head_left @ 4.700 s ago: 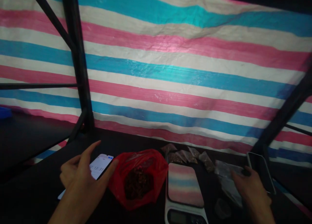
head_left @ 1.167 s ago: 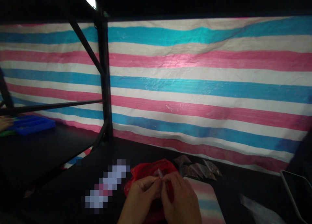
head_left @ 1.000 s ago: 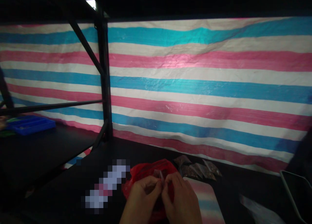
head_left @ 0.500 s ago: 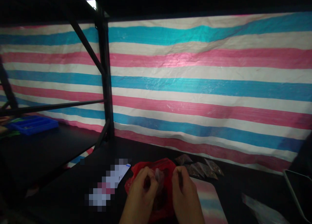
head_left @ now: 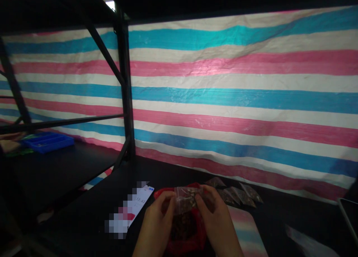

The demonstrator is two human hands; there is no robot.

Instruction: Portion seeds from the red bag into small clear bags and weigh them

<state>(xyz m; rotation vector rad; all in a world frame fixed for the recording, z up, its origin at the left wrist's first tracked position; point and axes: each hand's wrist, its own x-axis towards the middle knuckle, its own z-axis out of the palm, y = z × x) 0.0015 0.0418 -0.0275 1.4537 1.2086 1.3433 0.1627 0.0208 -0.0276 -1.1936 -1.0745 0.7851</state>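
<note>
A small clear zip bag [head_left: 185,199] with brownish bits inside is stretched between my two hands. My left hand [head_left: 160,219] pinches its left edge between thumb and fingers. On the other side, my right hand [head_left: 214,213] grips the right end, its thumb pressed on the filled part. Just below the zip bag, a red plastic bag [head_left: 200,227] lies spread open on the dark table, with a mass of dark brown bits [head_left: 183,227] in it. Behind my right hand lie several filled small clear bags [head_left: 237,195].
A striped pad [head_left: 247,227] lies right of the red bag. Farther right are a clear plastic bag [head_left: 307,242] and a dark device [head_left: 349,214]. A phone-like white screen [head_left: 137,204] lies left. A blue tray [head_left: 50,142] sits beyond the black post [head_left: 128,100]; a striped sheet [head_left: 237,100] hangs behind.
The small clear bag, earlier bunched by my left hand, is now raised flat and held by both hands. My right hand has closed on its right end. The view has shifted slightly.
</note>
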